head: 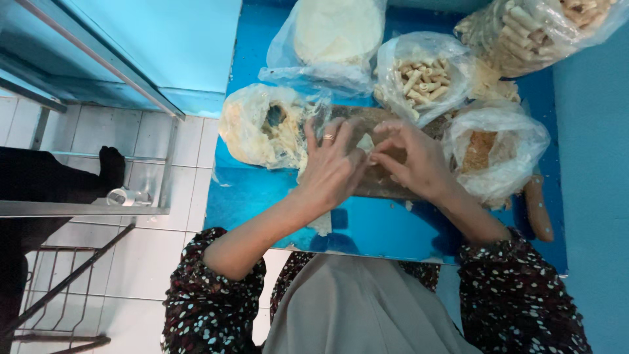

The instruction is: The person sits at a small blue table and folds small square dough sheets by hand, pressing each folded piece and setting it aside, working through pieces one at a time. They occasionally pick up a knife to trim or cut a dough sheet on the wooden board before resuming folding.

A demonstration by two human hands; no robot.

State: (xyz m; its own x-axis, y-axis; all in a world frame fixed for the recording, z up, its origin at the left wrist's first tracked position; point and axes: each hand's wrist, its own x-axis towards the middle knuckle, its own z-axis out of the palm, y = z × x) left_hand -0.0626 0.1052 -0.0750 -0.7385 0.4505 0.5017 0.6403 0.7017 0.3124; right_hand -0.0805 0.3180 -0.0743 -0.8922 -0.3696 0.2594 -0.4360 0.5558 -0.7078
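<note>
My left hand (333, 164), a ring on one finger, and my right hand (411, 157) meet over a brown wooden board (367, 121) on a blue table (373, 226). Between the fingertips of both hands sits a small pale piece of dough (365, 143), pinched and folded. A scrap of pale dough (322, 224) lies under my left wrist. A plastic bag with pale dough (262, 128) lies just left of my left hand. Right of my right hand stands a bag of brown crumbs (488, 151).
At the back are a bag of white sheets (337, 29), a bag of small rolled pieces (419, 78) and a bigger bag of rolls (537, 29). A wooden handle (538, 208) lies at the right. Left of the table are white floor tiles (157, 262) and metal rails (78, 210).
</note>
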